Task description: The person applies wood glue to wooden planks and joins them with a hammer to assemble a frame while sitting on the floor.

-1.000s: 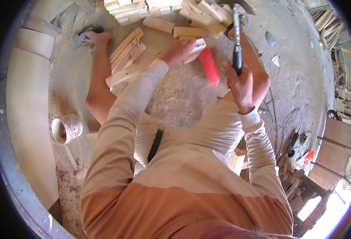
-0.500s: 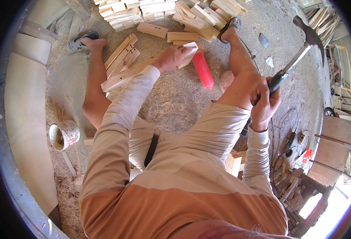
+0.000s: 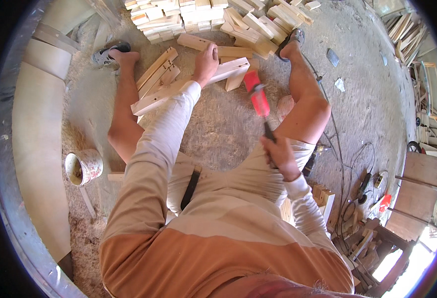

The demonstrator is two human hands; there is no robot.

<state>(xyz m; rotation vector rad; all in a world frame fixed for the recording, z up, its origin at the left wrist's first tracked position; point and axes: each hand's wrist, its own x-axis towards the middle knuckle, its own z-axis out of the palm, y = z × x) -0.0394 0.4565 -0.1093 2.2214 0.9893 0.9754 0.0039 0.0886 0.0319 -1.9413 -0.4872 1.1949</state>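
Observation:
My right hand (image 3: 280, 155) is wrapped round the dark handle of a hammer (image 3: 269, 130). The hammer head is blurred and hangs in front of a red plastic bottle (image 3: 261, 103). A pale wooden frame piece (image 3: 155, 101) slants up across the floor between my legs, with a short block (image 3: 237, 79) angled down from its right end. My left hand (image 3: 207, 63) is closed over the middle of this wood. Its fingers curl up beyond the far edge, and whatever they hold is hidden.
Beyond my left hand lie loose boards (image 3: 193, 41) and a big stack of cut wood (image 3: 178, 17). Slotted pieces (image 3: 156, 69) rest by my left leg. A stained bucket (image 3: 83, 167) stands at left. Cables (image 3: 341, 154) and a power tool (image 3: 363, 187) lie at right.
The hammer has swung down from the upper right to in front of the red bottle. My left hand has shifted left, off the wood's right end.

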